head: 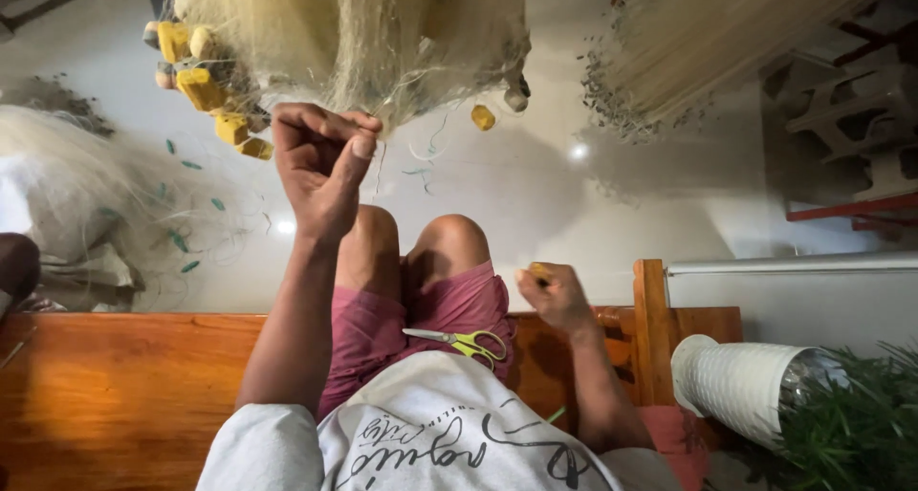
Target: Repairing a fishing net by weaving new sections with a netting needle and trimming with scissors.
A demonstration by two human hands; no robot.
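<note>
- The left hand (320,171) is raised in front of the knees, fingers curled in and thumb pressed to the forefinger, pinching a strand of the pale fishing net (363,32) that hangs in a bunch above it.
- The net sits just over that hand, its lower fringe touching the fingertips; yellow floats (201,87) cluster on its left edge, and one more float (483,117) dangles at the right.
- The right hand (553,295) is held low beside the right thigh, closed around a small yellow object (541,272); it is too hidden to say what it is.
- Scissors (461,341) with yellow-green handles lie loose on the lap, on the red shorts (449,309), blades pointing toward the left thigh.
- The person sits on a wooden bench (124,386); a white bundle of more netting (57,195) lies on the pale floor (535,195) to the left.
- Risks, as a judgement: the strand is thin and the pinch small, so a tug could let it slip free or cut into the finger.
- The scissors rest unsecured; any shift of the legs could send them sliding to the floor or against bare skin.
- Loose mesh near the floats could snag the fingers and tangle.
</note>
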